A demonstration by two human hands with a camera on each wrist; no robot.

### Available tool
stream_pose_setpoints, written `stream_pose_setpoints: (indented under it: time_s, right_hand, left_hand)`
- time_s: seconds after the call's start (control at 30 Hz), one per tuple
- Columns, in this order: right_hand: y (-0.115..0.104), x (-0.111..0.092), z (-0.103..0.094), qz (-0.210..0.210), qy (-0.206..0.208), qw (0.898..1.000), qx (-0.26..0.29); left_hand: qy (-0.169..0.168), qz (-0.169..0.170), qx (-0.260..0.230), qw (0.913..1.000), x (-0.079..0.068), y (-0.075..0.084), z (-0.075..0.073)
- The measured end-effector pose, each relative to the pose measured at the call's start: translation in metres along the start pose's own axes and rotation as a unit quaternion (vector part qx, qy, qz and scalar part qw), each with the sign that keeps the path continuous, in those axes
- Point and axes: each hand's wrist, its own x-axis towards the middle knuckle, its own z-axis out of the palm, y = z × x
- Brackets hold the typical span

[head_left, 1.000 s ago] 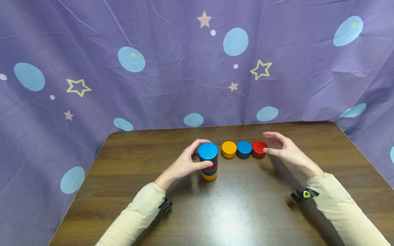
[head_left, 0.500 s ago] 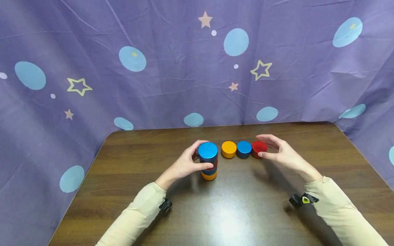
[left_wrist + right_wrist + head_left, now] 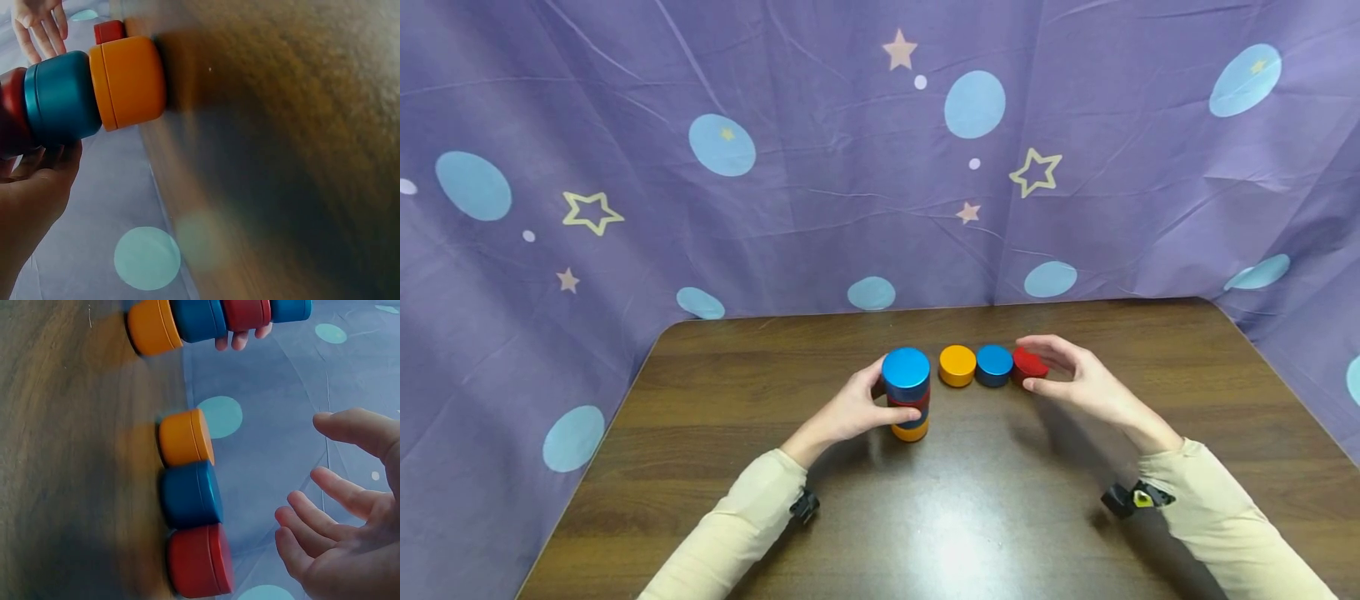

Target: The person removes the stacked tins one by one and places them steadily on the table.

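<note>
Several small round lidded tins form an upright stack (image 3: 907, 379) near the middle of the table, ordered blue, red, blue, orange from the top. My left hand (image 3: 850, 408) grips its side, thumb across the front and fingers behind. The orange tin (image 3: 128, 81) at the bottom rests on the wood. To the right, an orange tin (image 3: 957, 367), a blue tin (image 3: 994, 367) and a red tin (image 3: 199, 561) stand in a row. Over the red one hovers my right hand (image 3: 1078, 385), thumb and fingers spread; the right wrist view shows a gap between them.
The brown wooden table (image 3: 715, 500) ends in rounded far corners. Right behind it hangs a purple curtain (image 3: 820, 208) printed with stars and dots. Black wrist cameras sit on both sleeves, and bright glare lies on the near middle of the tabletop.
My right hand has come leftward and slightly nearer, overlapping more of the red tin in view. My left hand has slid a little lower along the stack. The tins have stayed in place.
</note>
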Motion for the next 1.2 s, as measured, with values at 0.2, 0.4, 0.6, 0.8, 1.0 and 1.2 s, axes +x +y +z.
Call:
stream_pose_setpoints:
  time_s: [0.2,0.4,0.6,0.8,1.0,1.2]
  right_hand:
    - [0.003,0.0,0.008,-0.004,-0.011,1.0,0.016]
    - [0.003,0.0,0.012,0.006,-0.015,0.999,0.03]
    - [0.004,0.0,0.014,0.012,-0.016,0.999,0.047]
    - [0.004,0.001,0.016,0.015,-0.019,0.998,0.058]
    - [0.001,0.003,0.018,0.001,-0.027,0.997,0.071]
    - [-0.004,0.007,0.022,-0.006,-0.032,0.996,0.078]
  left_hand:
    - [0.001,-0.001,0.005,1.0,-0.001,0.0,0.001]
    - [0.008,-0.002,0.006,1.0,0.0,0.0,0.002]
    - [0.011,0.009,0.001,0.9999,0.0,-0.001,0.001]
    - [0.013,0.008,0.0,0.9999,-0.001,-0.002,0.001]
    - [0.012,0.008,0.0,0.9999,-0.001,-0.002,0.001]
    - [0.011,0.005,0.002,0.9999,-0.001,-0.003,0.001]
